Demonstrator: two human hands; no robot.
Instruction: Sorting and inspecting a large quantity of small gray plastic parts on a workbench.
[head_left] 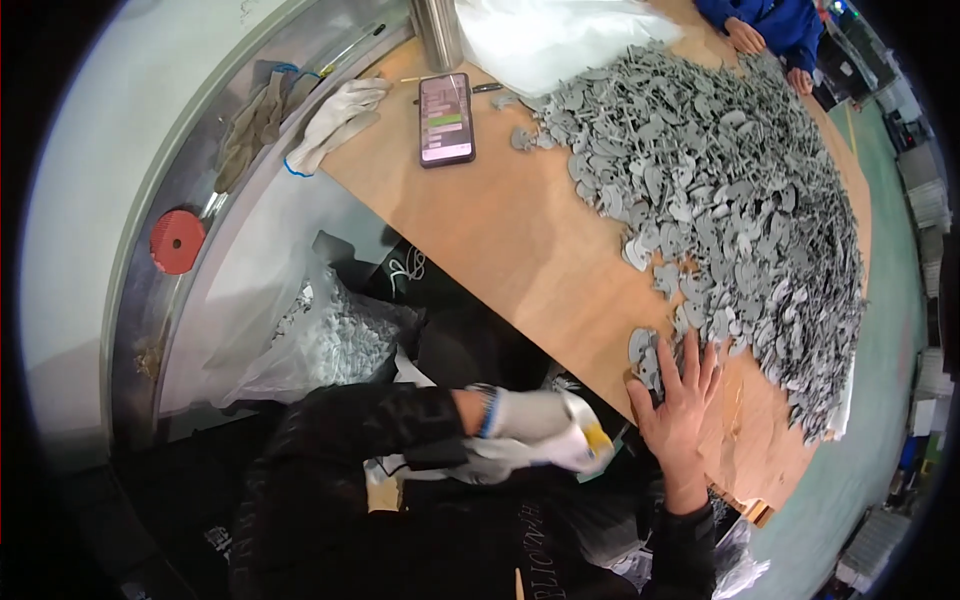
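Right hand (pixel 680 405): bare, palm down, fingers spread, reaching over the near edge of the worktop (pixel 470 230). Not gripped on anything I can see. Fingertips are at the near edge of the heap of flat grey parts (pixel 720 200); a small cluster (pixel 643 348) of the same parts sits between thumb and index finger.

Left hand (pixel 545 425): in a whitish glove with blue cuff trim, off the worktop, in front of the torso. Motion blur there, a yellow patch at the fingertip end; can't tell whether it's clamped on something. The two hands are well apart.

Heap covers the right part of the wooden worktop, curved flat pieces lying every which way, a few strays at its left edge. White plastic sheeting (pixel 555 40) behind it, touching the far-left edge. Second person in blue at the far side, hand (pixel 744 36) near the heap.

Left of heap: phone (pixel 446 120), screen lit, lying flat, dark pen (pixel 487 88) just beside it, metal cylinder (pixel 436 32) behind. White glove (pixel 335 120) on the worktop's left corner. Clear plastic bag (pixel 340 335) of small shiny pieces below, red disc (pixel 163 243) on the ledge at far left.
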